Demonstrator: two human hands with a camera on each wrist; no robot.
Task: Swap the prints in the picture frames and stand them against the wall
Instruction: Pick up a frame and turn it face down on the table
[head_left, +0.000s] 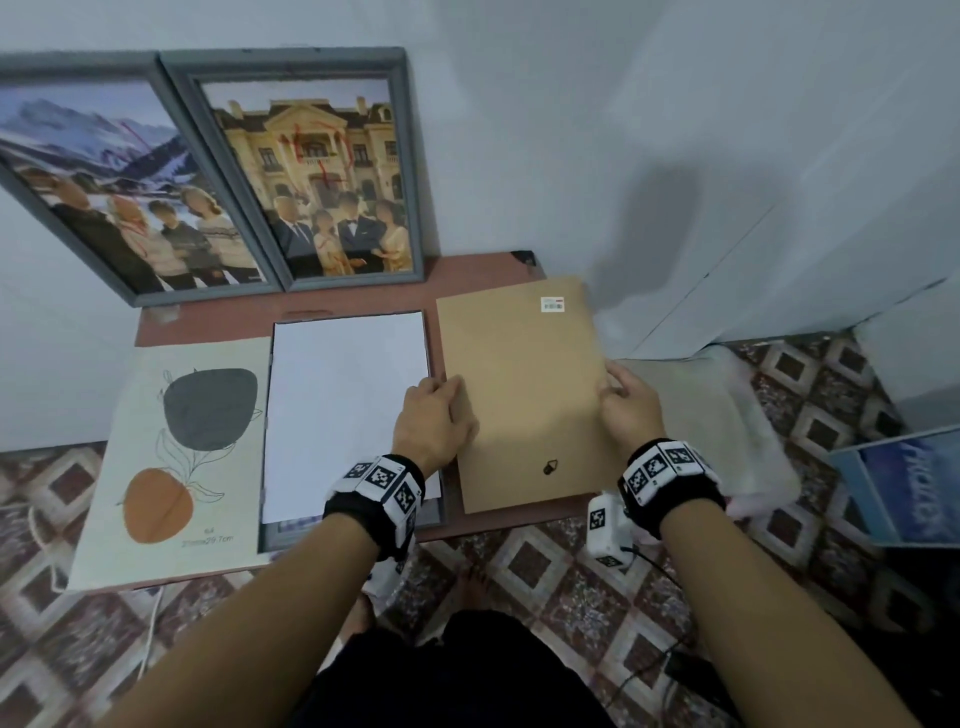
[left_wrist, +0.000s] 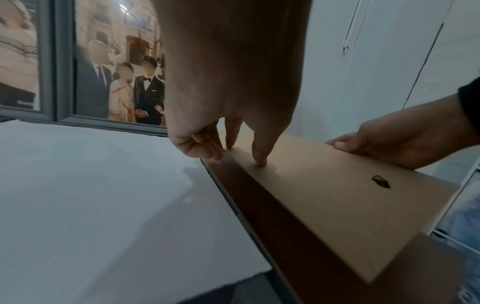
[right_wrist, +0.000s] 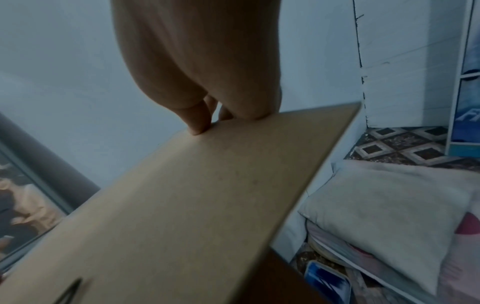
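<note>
So there's a low reddish-brown desk pushed up against the wall, sitting on a patterned tile floor. At the far left, two grey picture frames lean side by side against the wall: the left one has a snowy mountain group photo, the right one a group in front of a big yellow mansion.

Lying flat on the desk, left to right: a cream print with a grey and an orange fruit shape, then an open frame with a white sheet laid in it, then the brown backing board.

The board is held off the desk and tilted, right edge higher. The left hand grips its left edge, thumb pressed on top and other fingers curled at the edge. The right hand pinches the right edge, thumb on top and fingers curled onto it.

A small black hanger clip sits near the board's near end, and a barcode sticker at the far end. To the right there's a pale pillow on the floor.
</note>
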